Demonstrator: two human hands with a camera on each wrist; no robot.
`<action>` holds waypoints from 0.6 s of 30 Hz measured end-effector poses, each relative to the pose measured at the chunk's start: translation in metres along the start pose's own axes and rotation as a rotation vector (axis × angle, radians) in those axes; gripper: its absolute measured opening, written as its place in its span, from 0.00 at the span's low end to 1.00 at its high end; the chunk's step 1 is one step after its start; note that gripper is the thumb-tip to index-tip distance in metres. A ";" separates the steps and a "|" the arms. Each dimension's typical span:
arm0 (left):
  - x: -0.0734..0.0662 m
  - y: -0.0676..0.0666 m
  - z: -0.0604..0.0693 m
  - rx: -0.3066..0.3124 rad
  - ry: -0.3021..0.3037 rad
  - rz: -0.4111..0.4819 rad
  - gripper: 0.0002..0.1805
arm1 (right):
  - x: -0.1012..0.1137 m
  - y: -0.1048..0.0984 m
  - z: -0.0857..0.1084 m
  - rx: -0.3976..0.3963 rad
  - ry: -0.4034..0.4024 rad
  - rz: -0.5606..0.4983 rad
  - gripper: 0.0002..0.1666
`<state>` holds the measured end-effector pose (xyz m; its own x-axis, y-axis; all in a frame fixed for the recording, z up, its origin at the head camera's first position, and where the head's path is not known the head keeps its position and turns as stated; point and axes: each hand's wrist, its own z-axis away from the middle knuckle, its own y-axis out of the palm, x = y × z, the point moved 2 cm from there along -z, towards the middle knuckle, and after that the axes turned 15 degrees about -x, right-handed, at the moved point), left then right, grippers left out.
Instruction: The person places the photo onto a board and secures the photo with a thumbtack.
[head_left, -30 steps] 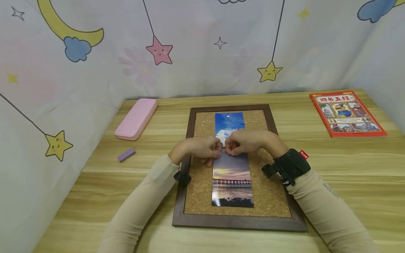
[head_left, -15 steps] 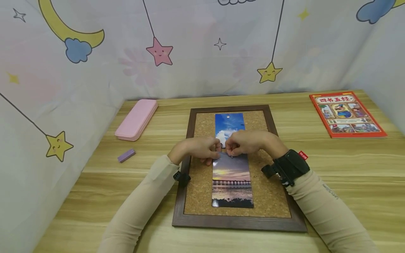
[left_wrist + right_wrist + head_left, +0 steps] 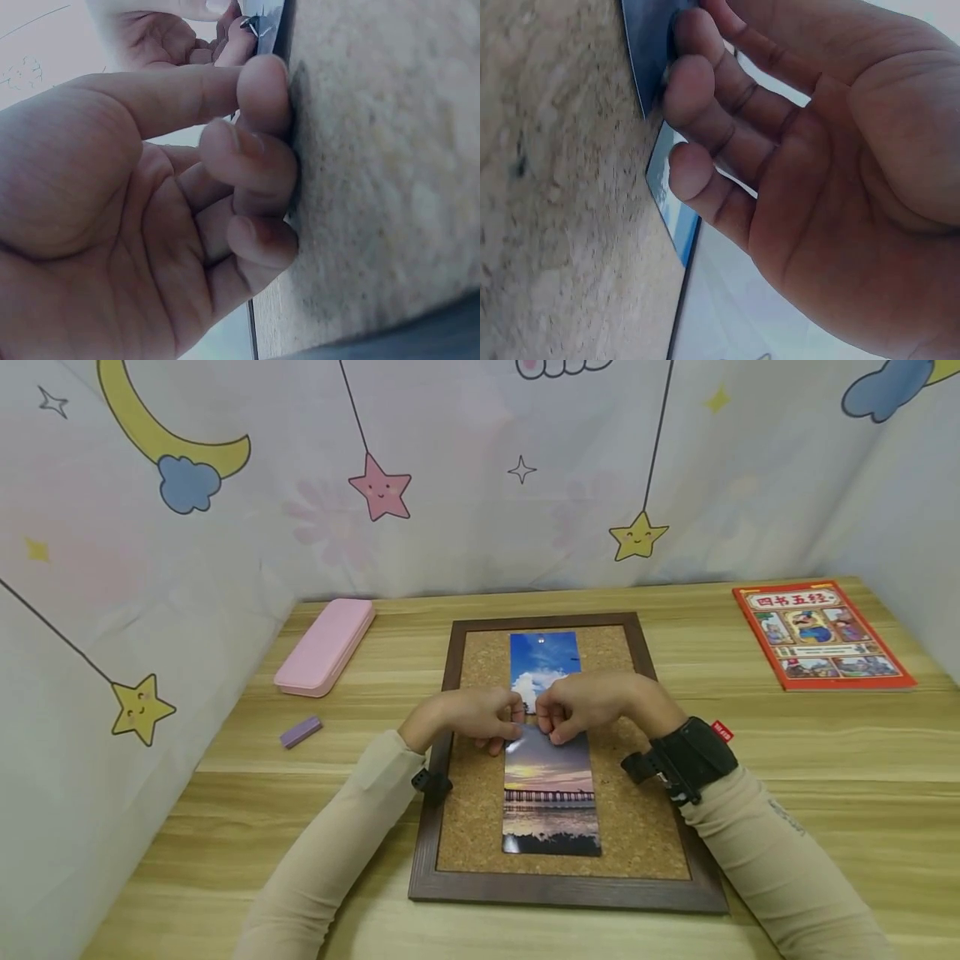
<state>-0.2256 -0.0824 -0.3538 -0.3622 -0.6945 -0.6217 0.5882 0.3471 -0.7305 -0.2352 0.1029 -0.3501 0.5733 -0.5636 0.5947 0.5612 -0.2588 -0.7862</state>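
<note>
A framed corkboard [image 3: 643,814] lies flat, bearing a sky photo [image 3: 551,656] with a small pin [image 3: 541,642] at its top edge. Below that lies a sunset pier photo [image 3: 551,768]. My left hand [image 3: 480,712] rests at this photo's upper left corner, thumb on the print; its loosely bent fingers [image 3: 262,161] touch the cork. At the photo's top middle, my right hand [image 3: 581,703] has thumb and fingertips around a small pushpin [image 3: 251,27], mostly hidden in the head view. Several right fingers [image 3: 692,169] hang relaxed close to the photos.
A pink pencil case [image 3: 326,647] and a purple eraser-like block [image 3: 301,732] lie on the wooden table [image 3: 360,760] left of the board. A red-covered book [image 3: 821,635] lies at the back right. A printed curtain [image 3: 450,552] hangs behind the table.
The right thumb has shifted slightly down the sunset photo, over the spot where the pin showed half a second ago. The left hand and both photos stay in place on the board.
</note>
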 end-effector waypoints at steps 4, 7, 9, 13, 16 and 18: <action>0.000 0.000 0.000 0.005 0.002 -0.008 0.06 | 0.002 0.002 -0.003 -0.011 0.005 0.018 0.03; 0.000 0.000 0.000 0.008 0.003 -0.004 0.06 | 0.002 0.003 -0.003 -0.019 -0.008 0.026 0.04; 0.000 0.000 0.000 0.007 0.003 0.000 0.06 | 0.002 0.003 -0.003 -0.022 -0.006 0.028 0.05; 0.001 0.000 -0.001 0.008 0.006 0.004 0.06 | 0.001 0.004 -0.003 -0.024 -0.013 0.028 0.05; 0.001 0.001 -0.001 0.007 0.007 0.003 0.06 | 0.001 0.004 -0.003 -0.028 -0.027 0.025 0.06; 0.001 0.001 -0.001 0.004 0.007 0.002 0.06 | 0.001 0.004 -0.003 -0.034 -0.034 0.021 0.06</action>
<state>-0.2263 -0.0826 -0.3556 -0.3663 -0.6895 -0.6248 0.5916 0.3457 -0.7284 -0.2344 0.0997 -0.3530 0.6051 -0.5426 0.5826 0.5283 -0.2738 -0.8037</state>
